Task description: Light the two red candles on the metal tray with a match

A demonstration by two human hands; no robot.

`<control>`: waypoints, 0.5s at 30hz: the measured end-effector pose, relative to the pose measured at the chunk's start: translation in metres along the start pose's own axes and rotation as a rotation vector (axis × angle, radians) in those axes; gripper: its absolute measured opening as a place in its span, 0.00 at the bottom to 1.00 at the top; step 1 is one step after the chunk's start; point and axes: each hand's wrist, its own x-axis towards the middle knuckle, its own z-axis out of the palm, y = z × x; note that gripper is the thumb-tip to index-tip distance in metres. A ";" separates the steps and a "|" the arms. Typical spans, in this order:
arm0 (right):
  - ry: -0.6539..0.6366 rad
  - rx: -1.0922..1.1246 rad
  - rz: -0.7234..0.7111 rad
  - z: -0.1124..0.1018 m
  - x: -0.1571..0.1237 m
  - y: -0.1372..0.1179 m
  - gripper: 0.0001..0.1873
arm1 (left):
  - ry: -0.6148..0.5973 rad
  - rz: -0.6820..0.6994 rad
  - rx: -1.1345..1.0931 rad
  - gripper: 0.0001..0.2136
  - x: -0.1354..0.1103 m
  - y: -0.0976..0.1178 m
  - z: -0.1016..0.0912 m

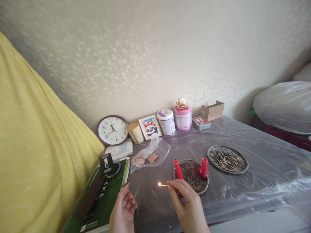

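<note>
Between the thumb and fingers of my right hand [186, 204] is a burning match [164, 185], its lit head pointing left. My left hand [123, 212] grips a small matchbox [125, 188] by its lower end, fingers curled. Just beyond my right hand, two red candles, the left one [178, 169] and the right one [204, 167], stand on a round metal plate [206, 187] covered with dark burnt bits and red wax. The left candle leans slightly. Neither candle shows a flame. To the right, another round plate [245, 169] carries several matchsticks [230, 162].
A clear plastic bag [155, 147] with a matchbox [153, 158] lies behind my left hand. Along the wall stand a clock [113, 130], tins [166, 123], a panda picture [150, 127] and an open cardboard box [213, 110]. A green book [107, 202] lies at left beside yellow cloth [43, 136].
</note>
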 end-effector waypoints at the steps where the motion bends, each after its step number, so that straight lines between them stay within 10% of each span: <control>1: 0.004 0.004 -0.004 -0.001 0.001 -0.001 0.10 | -0.002 0.000 0.003 0.20 0.000 0.000 0.000; 15: 0.072 0.004 0.051 -0.017 0.015 -0.020 0.09 | 0.017 -0.019 0.040 0.15 0.005 -0.001 -0.001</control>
